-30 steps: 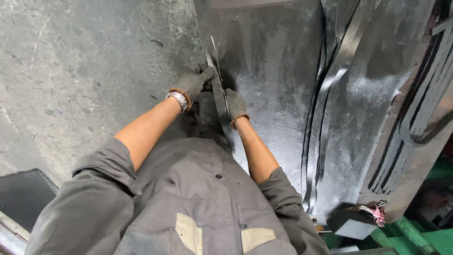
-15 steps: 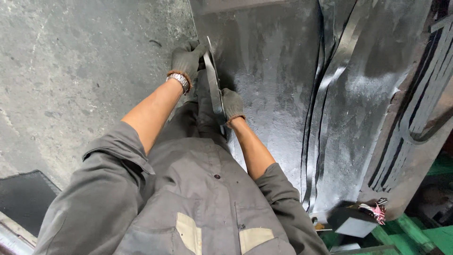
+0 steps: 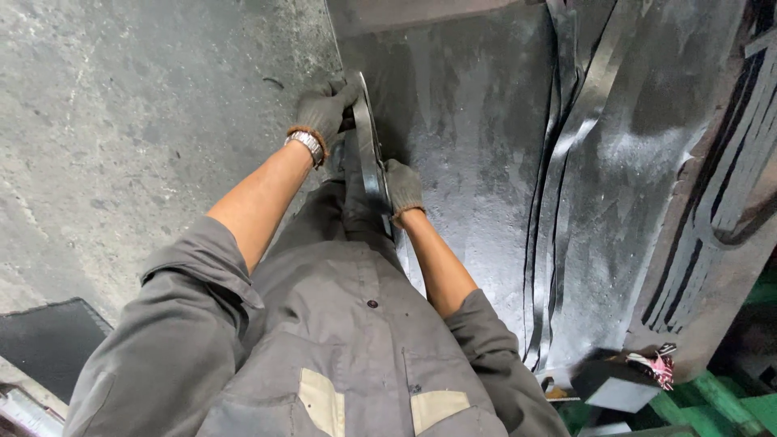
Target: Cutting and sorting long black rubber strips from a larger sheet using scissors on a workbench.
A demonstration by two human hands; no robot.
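Head view: gloved left hand [image 3: 324, 109], a metal watch at its wrist, is closed around the far end of a narrow black rubber strip [image 3: 369, 146], while the gloved right hand [image 3: 402, 188] pinches the same strip nearer the body, so the strip stands on edge along the left border of the big glossy black rubber sheet [image 3: 477, 146] spread on the grey concrete floor [image 3: 137, 121]. Spacing the hands apart seems to keep the strip taut and lifted off the sheet. More loose black strips [image 3: 558, 178] lie curled to the right, well apart from both hands.
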